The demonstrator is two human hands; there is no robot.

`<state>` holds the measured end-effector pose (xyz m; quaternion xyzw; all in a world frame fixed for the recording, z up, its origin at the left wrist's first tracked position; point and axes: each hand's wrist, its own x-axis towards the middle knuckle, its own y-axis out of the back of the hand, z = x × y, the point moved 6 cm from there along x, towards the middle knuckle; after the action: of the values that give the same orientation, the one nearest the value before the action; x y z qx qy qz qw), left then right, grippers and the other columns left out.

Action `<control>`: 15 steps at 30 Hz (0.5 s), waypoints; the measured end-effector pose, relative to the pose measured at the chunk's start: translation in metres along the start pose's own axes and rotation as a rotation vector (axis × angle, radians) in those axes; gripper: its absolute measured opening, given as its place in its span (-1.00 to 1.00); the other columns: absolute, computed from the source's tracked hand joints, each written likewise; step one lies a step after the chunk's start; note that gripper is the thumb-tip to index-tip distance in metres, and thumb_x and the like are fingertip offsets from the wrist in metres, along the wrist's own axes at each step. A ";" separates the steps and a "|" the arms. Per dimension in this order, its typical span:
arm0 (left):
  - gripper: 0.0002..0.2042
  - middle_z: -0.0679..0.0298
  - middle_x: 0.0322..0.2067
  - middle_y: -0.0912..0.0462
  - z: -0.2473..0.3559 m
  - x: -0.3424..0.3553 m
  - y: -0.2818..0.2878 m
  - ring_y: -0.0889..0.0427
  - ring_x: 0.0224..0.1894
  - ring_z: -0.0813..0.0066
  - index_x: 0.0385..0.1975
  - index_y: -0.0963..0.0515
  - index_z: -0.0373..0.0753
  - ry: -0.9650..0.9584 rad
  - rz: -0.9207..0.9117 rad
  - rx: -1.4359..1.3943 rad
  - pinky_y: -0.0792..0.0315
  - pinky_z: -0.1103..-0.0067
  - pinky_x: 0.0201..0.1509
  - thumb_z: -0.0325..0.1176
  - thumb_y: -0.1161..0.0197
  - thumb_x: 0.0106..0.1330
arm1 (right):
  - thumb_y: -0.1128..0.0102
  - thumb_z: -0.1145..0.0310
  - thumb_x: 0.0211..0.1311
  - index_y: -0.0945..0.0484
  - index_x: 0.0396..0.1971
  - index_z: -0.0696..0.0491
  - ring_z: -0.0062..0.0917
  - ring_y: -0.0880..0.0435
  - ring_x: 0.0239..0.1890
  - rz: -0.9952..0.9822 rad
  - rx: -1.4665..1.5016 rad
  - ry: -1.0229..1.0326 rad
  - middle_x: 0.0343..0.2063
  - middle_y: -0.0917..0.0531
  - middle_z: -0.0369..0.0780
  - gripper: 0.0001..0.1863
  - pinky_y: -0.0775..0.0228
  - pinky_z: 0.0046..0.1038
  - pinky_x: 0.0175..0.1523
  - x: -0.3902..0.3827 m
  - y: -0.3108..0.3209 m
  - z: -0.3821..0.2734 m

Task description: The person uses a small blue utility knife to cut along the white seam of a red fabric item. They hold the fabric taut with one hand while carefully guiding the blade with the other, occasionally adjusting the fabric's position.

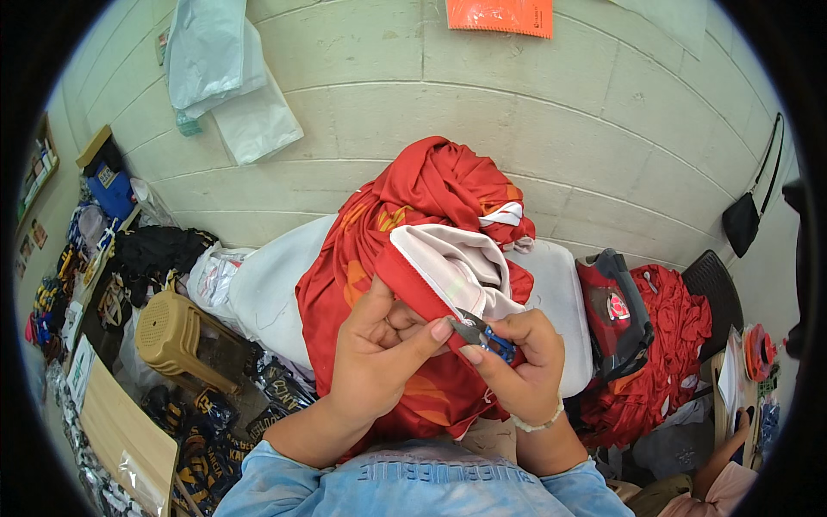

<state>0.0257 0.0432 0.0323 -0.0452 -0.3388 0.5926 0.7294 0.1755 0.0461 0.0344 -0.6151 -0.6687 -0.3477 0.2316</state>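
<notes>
- Wall (568,112): pale painted block, behind the work. White sheets (215,65) hang upper left; orange sheet (500,15) at top centre.
- Desk (280,258): white, visible on both sides of the cloth.
- Garment (431,189): red with orange patterning, bunched mid-desk and spread toward the person; pale inner face exposed near the hands.
- Red heap (659,345): loose cloth, right of the desk.
- Stool (181,336): tan, left of the desk.
- Case (613,314): red and dark grey, between desk and red heap.
- Left hand (375,358): grip closed on the garment's hem (418,280), thumb extended toward the blades.
- Right hand (525,366): grip clenched round the snips, thumb and fingers on the handle; pale bracelet (538,424) at the wrist.
- Snips (498,345): blue-handled, blades at the hem beside the left thumb. Contact with thread cannot be determined.
</notes>
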 end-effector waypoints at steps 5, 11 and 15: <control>-0.48 0.17 -0.11 -0.53 -0.004 0.000 0.004 -0.53 -0.10 0.57 0.20 -0.11 -0.36 0.027 0.031 0.010 -0.45 0.67 -0.07 -0.63 -0.09 0.24 | -0.42 0.44 -0.09 -0.47 -0.47 0.18 -0.72 -0.47 -0.58 0.010 -0.007 0.029 -0.59 -0.57 -0.25 -0.73 -0.29 -0.67 -0.49 -0.001 0.000 0.005; -0.46 0.19 -0.11 -0.53 -0.007 0.002 0.006 -0.53 -0.09 0.59 0.21 -0.10 -0.36 0.031 0.042 0.049 -0.44 0.68 -0.05 -0.64 -0.10 0.23 | -0.40 0.45 -0.05 -0.45 -0.37 0.17 -0.73 -0.46 -0.55 -0.024 0.071 -0.084 -0.55 -0.54 -0.28 -0.71 -0.28 -0.70 -0.43 -0.004 0.002 0.017; -0.44 0.17 -0.09 -0.53 -0.004 0.006 0.002 -0.52 -0.05 0.55 0.22 -0.08 -0.37 -0.015 0.012 0.039 -0.41 0.63 0.01 -0.65 -0.10 0.22 | -0.37 0.42 0.00 -0.41 -0.28 0.16 -0.76 -0.45 -0.48 0.079 0.596 -0.376 -0.49 -0.52 -0.30 -0.66 -0.26 -0.72 -0.36 -0.005 0.000 0.034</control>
<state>0.0263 0.0505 0.0306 -0.0284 -0.3326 0.6036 0.7241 0.1799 0.0688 0.0082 -0.5990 -0.7475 -0.0086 0.2870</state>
